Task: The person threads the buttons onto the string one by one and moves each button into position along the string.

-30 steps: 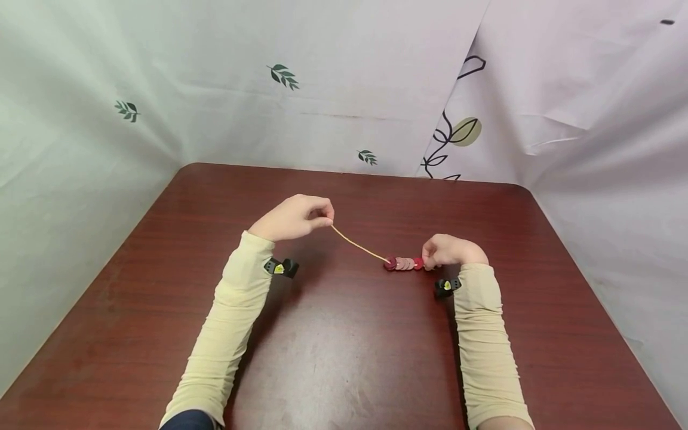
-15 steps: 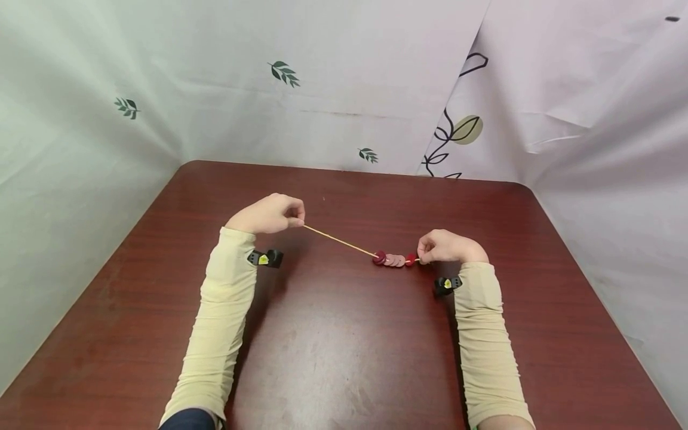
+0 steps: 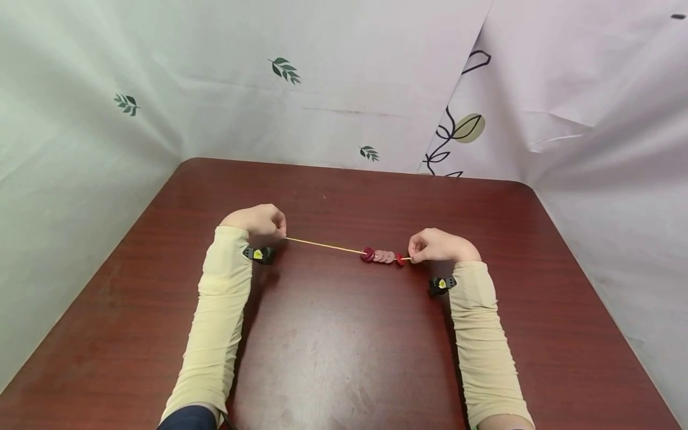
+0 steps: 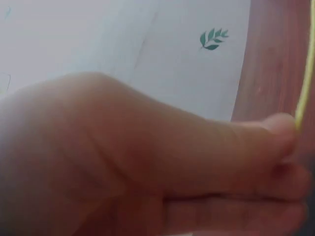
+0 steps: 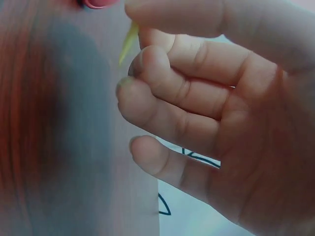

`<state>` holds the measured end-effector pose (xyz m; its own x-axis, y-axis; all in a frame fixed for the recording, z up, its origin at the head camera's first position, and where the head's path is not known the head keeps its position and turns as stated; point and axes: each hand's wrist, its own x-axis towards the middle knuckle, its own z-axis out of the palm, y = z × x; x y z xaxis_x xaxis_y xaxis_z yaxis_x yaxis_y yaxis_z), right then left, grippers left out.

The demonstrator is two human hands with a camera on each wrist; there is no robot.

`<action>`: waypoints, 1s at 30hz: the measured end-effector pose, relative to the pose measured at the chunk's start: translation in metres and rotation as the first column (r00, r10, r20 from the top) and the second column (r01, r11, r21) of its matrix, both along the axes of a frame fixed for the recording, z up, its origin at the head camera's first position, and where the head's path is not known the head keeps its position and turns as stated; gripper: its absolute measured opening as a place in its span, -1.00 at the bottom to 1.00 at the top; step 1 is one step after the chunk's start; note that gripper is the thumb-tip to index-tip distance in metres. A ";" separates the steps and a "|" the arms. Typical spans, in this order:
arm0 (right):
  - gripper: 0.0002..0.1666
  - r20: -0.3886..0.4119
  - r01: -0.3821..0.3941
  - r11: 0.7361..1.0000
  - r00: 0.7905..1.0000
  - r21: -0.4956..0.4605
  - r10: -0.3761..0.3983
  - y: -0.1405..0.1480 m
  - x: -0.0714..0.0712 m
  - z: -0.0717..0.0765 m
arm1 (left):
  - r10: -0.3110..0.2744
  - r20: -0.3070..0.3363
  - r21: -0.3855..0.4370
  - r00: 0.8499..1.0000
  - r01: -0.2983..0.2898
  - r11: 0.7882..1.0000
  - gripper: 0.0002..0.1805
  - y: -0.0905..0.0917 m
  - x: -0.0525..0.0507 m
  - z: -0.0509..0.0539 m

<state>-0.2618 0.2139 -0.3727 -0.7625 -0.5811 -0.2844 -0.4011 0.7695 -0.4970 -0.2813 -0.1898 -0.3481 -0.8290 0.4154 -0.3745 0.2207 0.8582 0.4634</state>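
Note:
A yellow string (image 3: pixel 322 245) runs nearly straight between my two hands over the table. My left hand (image 3: pixel 257 221) pinches its left part between thumb and fingers; the left wrist view has the string (image 4: pixel 306 78) rising from the fingertips. Close to the other end, my right hand (image 3: pixel 441 246) pinches the string, and a short yellow tail (image 5: pixel 129 44) pokes out below the thumb. Threaded on it are round button-like discs: dark red ones (image 3: pixel 368 255), several pink ones (image 3: pixel 384 257) and a bright red one (image 3: pixel 400 260), nearest the right hand but apart from its fingers.
The brown wooden table (image 3: pixel 333 346) has rounded far corners. White curtains (image 3: pixel 333 89) with leaf prints hang behind it and at both sides. Each wrist bears a small black camera, such as the left one (image 3: pixel 263 255).
My left hand has moved left and then a little nearer, pulling the sagging string straighter. The discs have shifted left, away from the right fingers. My right hand has moved slightly left.

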 end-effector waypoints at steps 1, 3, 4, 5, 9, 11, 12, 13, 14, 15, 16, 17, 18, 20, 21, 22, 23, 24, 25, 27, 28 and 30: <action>-0.93 0.002 -0.006 1.000 1.000 -0.001 0.006 -0.001 0.000 -0.001 | 0.012 0.023 0.006 1.000 -0.012 1.000 -0.91 -0.002 0.000 -0.001; -0.93 0.010 -0.011 1.000 1.000 -0.001 0.011 -0.004 -0.001 -0.002 | 0.032 0.072 0.023 0.997 -0.033 0.999 -0.92 -0.004 0.000 -0.003; -0.94 0.013 -0.017 1.000 1.000 -0.004 0.017 -0.005 -0.001 -0.003 | 0.029 0.087 0.034 0.996 -0.032 0.999 -0.92 -0.005 -0.001 -0.003; -0.94 0.015 -0.020 1.000 1.000 -0.006 0.020 -0.006 -0.001 -0.003 | 0.026 0.101 0.042 0.995 -0.030 0.999 -0.91 -0.006 -0.001 -0.005; -0.94 0.023 -0.016 1.000 1.000 -0.002 0.016 -0.010 -0.001 -0.006 | 0.028 0.158 0.055 0.987 -0.038 0.998 -0.91 -0.008 -0.003 -0.011; -0.93 0.026 -0.016 1.000 1.000 0.004 0.016 -0.011 -0.002 -0.007 | 0.034 0.178 0.052 0.983 -0.044 0.998 -0.92 -0.008 -0.004 -0.013; -0.94 0.028 -0.017 1.000 0.999 0.005 0.017 -0.012 -0.002 -0.008 | 0.046 0.193 0.051 0.980 -0.057 0.997 -0.92 -0.008 -0.004 -0.015; -0.94 0.028 -0.018 1.000 0.999 0.006 0.018 -0.012 -0.002 -0.009 | 0.050 0.198 0.046 0.979 -0.060 0.997 -0.92 -0.008 -0.004 -0.015; -0.94 0.028 -0.018 1.000 0.999 0.008 0.018 -0.013 -0.002 -0.010 | 0.047 0.196 0.044 0.979 -0.057 0.997 -0.92 -0.008 -0.004 -0.016; -0.94 0.028 -0.018 1.000 0.999 0.008 0.017 -0.013 -0.003 -0.011 | 0.046 0.192 0.042 0.980 -0.055 0.998 -0.92 -0.008 -0.004 -0.017; -0.95 0.029 -0.018 1.000 0.999 0.009 0.017 -0.013 -0.003 -0.012 | 0.045 0.188 0.039 0.981 -0.053 0.998 -0.92 -0.008 -0.004 -0.018; -0.95 0.030 -0.016 1.000 0.999 0.009 0.016 -0.013 -0.004 -0.012 | 0.049 0.187 0.035 0.981 -0.057 0.998 -0.92 -0.008 -0.004 -0.019; -0.95 0.031 -0.012 1.000 0.999 0.009 0.012 -0.013 -0.004 -0.013 | 0.052 0.187 0.034 0.981 -0.059 0.998 -0.92 -0.008 -0.005 -0.020; -0.96 0.035 -0.004 1.000 0.999 0.005 0.004 -0.012 -0.005 -0.014 | 0.054 0.181 0.032 0.982 -0.061 0.998 -0.91 -0.008 -0.005 -0.021; -0.96 0.039 0.000 1.000 0.999 0.001 0.000 -0.011 -0.005 -0.014 | 0.058 0.177 0.030 0.983 -0.064 0.997 -0.91 -0.008 -0.005 -0.022; -0.95 0.042 0.004 1.000 0.999 -0.002 -0.004 -0.011 -0.005 -0.015 | 0.063 0.177 0.029 0.982 -0.069 0.997 -0.91 -0.007 -0.006 -0.023; -0.94 0.043 0.009 1.000 0.999 -0.003 -0.009 -0.010 -0.004 -0.015 | 0.067 0.176 0.031 0.982 -0.074 0.997 -0.92 -0.007 -0.006 -0.023; -0.93 0.044 0.013 1.000 0.999 -0.007 -0.012 -0.009 -0.004 -0.015 | 0.073 0.177 0.034 0.982 -0.080 0.996 -0.92 -0.007 -0.006 -0.025; -0.92 0.045 0.016 1.000 0.999 -0.009 -0.016 -0.008 -0.003 -0.015 | 0.075 0.176 0.035 0.982 -0.082 0.996 -0.92 -0.006 -0.007 -0.026; -0.89 0.050 0.023 1.000 0.998 -0.015 -0.022 -0.006 -0.002 -0.017 | 0.082 0.182 0.040 0.980 -0.091 0.995 -0.93 -0.006 -0.006 -0.028; -0.88 0.054 0.023 1.000 0.998 -0.019 -0.022 -0.005 -0.001 -0.017 | 0.085 0.188 0.046 0.978 -0.095 0.994 -0.92 -0.006 -0.006 -0.028; -0.87 0.066 0.019 0.999 0.998 -0.034 -0.017 -0.003 0.000 -0.018 | 0.091 0.193 0.051 0.977 -0.103 0.993 -0.91 -0.007 -0.005 -0.028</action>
